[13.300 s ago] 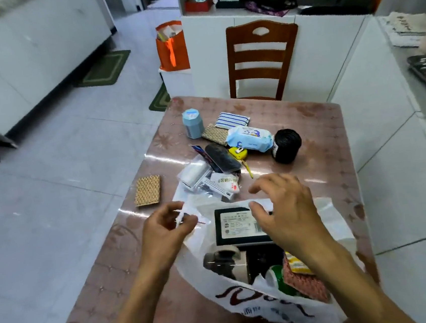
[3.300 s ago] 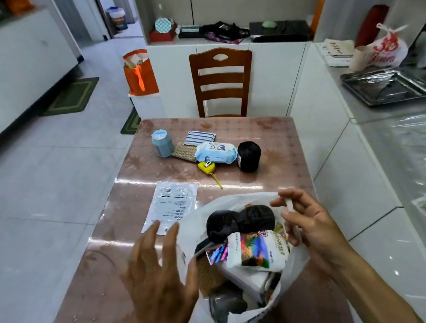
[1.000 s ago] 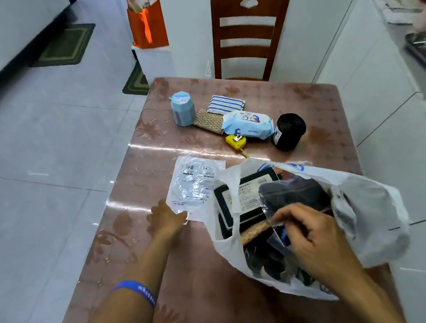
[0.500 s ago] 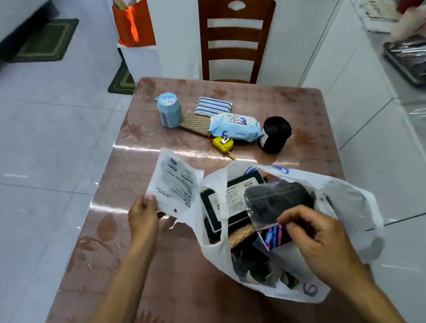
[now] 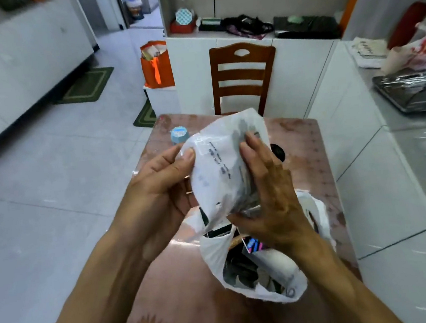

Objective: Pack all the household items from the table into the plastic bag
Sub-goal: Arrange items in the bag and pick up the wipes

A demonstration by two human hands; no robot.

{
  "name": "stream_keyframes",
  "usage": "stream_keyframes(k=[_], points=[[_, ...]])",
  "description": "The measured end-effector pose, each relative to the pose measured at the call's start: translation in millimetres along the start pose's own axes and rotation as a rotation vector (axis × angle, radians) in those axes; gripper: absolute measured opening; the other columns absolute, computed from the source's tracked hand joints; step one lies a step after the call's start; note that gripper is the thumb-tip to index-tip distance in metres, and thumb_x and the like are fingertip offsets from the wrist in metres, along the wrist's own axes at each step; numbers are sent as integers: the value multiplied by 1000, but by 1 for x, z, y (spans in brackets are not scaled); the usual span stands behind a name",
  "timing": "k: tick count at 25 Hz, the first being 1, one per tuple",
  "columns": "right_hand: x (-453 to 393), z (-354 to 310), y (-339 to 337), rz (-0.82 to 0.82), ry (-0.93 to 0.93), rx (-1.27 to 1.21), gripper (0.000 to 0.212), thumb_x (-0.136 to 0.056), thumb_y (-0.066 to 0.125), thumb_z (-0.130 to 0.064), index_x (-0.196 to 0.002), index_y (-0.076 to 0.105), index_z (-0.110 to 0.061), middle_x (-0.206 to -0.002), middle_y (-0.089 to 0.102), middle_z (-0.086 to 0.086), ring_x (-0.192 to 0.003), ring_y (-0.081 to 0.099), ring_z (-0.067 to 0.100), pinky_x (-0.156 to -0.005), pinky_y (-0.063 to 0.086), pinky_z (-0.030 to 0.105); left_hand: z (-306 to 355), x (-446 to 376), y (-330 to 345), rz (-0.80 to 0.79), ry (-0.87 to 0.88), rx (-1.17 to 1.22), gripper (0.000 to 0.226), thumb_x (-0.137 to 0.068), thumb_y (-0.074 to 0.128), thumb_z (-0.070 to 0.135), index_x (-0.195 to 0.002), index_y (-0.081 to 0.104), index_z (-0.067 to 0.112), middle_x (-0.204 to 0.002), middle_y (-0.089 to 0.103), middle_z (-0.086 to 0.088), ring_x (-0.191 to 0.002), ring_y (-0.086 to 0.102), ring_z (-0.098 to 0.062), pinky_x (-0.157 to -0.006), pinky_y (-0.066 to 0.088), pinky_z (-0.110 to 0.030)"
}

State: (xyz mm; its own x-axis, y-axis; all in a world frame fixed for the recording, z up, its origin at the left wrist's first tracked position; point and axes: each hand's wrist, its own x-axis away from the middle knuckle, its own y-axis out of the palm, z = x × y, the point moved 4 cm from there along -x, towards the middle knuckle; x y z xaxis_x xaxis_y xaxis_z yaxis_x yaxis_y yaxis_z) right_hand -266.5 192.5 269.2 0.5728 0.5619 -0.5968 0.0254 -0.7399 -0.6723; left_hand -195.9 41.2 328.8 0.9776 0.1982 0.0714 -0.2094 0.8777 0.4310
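A flat clear plastic packet [image 5: 220, 171] with printed text is held up in front of me, above the table. My left hand [image 5: 161, 182] grips its left edge and my right hand [image 5: 270, 189] holds its right side and bottom. Below it the white plastic bag [image 5: 293, 287] stands open on the brown table [image 5: 184, 296], with several packed items inside. Behind the packet I see the top of a light blue canister [image 5: 179, 134] and part of a black yarn ball [image 5: 278, 152]. The other items at the far end are hidden by the packet.
A wooden chair [image 5: 243, 76] stands at the table's far end before a white cabinet. An orange bag [image 5: 157, 64] sits on a white box to the left. On the right runs a counter with a metal tray [image 5: 415, 94] and a printed plastic bag [image 5: 418, 53].
My left hand lifted the clear packet off the table and up over the bag. My right hand left the items in the bag and took hold of the packet's right side.
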Motion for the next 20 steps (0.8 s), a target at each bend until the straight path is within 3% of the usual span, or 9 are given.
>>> stream_keyframes(k=[2, 4, 6, 8, 11, 13, 15, 17, 20], points=[[8, 9, -9, 176, 19, -63, 67, -85, 72, -28, -140, 38, -11, -141, 50, 10, -129, 50, 20, -98, 49, 48, -14, 3, 14, -38, 1, 23, 26, -86, 55, 19, -101, 72, 8, -96, 75, -10, -79, 73, -20, -63, 60, -32], [29, 24, -18, 351, 220, -204, 35, -90, 66, -16, -123, 57, -20, -114, 69, -8, -101, 64, 5, -74, 60, 45, -40, 9, 0, 63, 167, -352, 30, -86, 64, 34, -109, 65, 15, -110, 72, -4, -97, 70, -20, -77, 57, -35], [56, 38, -21, 561, 584, -573, 37, -90, 64, -6, -112, 63, -35, -106, 70, -21, -100, 65, 2, -80, 60, 40, -84, 26, -19, 139, 227, -989, 56, -74, 72, 49, -123, 54, 28, -128, 59, 8, -116, 55, -10, -92, 47, -31], [78, 42, -20, 616, 689, -709, 42, -87, 65, 4, -112, 64, -30, -107, 71, -18, -104, 65, 5, -88, 57, 32, -132, 36, -37, 231, 185, -1344, 55, -71, 73, 41, -122, 52, 34, -123, 59, 5, -111, 54, -14, -89, 47, -33], [87, 18, -6, 237, 329, -284, 38, -83, 67, -3, -113, 62, -25, -104, 70, -15, -98, 65, -1, -82, 54, 21, -135, 25, -43, 459, 83, -978, 27, -77, 59, -1, -76, 67, 25, -73, 70, -1, -63, 64, -12, -54, 53, -31], [93, 32, 24, -88, 152, 141, 45, -76, 69, -5, -119, 60, -17, -115, 70, -1, -103, 66, 20, -87, 55, 35, -122, 11, -45, 509, -12, -555, 36, -77, 50, -16, -67, 68, 13, -61, 68, -2, -49, 59, -10, -44, 46, -21], [94, 66, 45, -419, 434, 472, 53, -79, 64, -9, -130, 51, -17, -127, 63, 6, -105, 62, 36, -87, 52, 47, -108, 1, -39, 460, -62, -434, 32, -73, 46, -20, -67, 63, 7, -53, 62, -2, -44, 51, -15, -40, 40, -19], [98, 83, 50, -680, 640, 523, 65, -85, 52, -13, -144, 28, -21, -146, 44, 7, -123, 48, 39, -99, 43, 49, -105, -1, -34, 398, -71, -421, 29, -70, 48, -19, -68, 62, 7, -53, 59, -7, -45, 48, -20, -41, 38, -21], [106, 74, 60, -806, 464, 255, 71, -87, 41, -16, -149, 14, -38, -163, 9, -7, -148, 8, 28, -116, 16, 51, -104, -5, -31, 332, -74, -393, 18, -61, 53, -4, -70, 64, 6, -56, 59, -13, -46, 49, -22, -43, 39, -22]])
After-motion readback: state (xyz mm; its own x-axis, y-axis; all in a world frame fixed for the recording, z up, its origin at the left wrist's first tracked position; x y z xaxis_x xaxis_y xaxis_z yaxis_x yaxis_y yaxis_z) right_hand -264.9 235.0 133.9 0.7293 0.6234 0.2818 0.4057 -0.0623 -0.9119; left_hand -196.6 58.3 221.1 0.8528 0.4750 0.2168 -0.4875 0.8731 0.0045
